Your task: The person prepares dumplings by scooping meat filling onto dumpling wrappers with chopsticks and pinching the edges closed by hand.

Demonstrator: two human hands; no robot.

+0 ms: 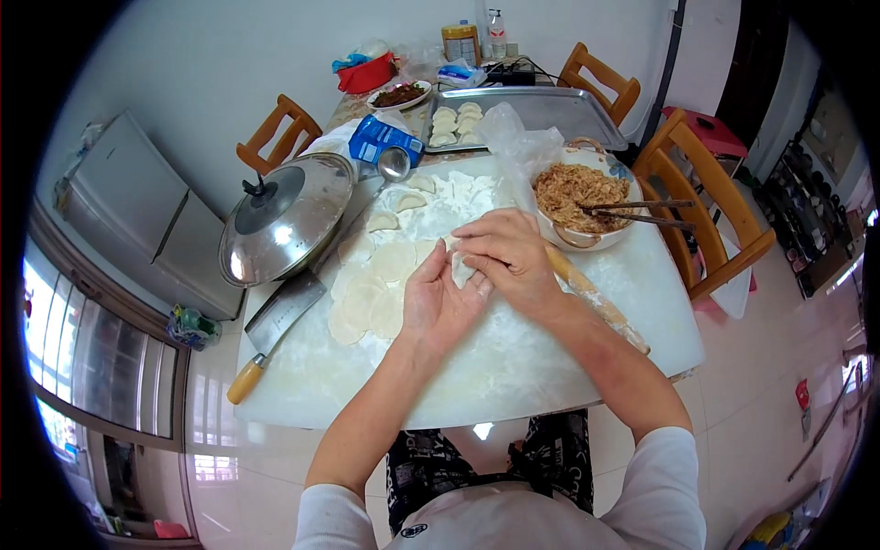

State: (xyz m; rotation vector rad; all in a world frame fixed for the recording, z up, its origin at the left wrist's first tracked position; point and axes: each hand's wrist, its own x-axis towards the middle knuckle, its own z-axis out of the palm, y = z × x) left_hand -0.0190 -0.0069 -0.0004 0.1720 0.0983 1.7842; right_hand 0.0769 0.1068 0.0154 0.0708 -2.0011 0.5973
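Observation:
Over the floured white board (513,376), my two hands come together around a dumpling (462,269). My left hand (442,298) cups it from below, palm up. The fingers of my right hand (509,252) press on it from the other side and hide part of it. Flat round dumpling wrappers (368,298) overlap on the board to the left of my hands. A few folded dumplings (382,221) lie just behind them. A wooden rolling pin (600,302) rests beside my right forearm.
A cleaver (286,312) lies at the board's left, by a lidded pan (289,215). Back right stands a bowl of filling (579,197) with chopsticks (642,213) across it. Behind is a metal tray (550,103) with several dumplings. Wooden chairs (706,202) flank the table.

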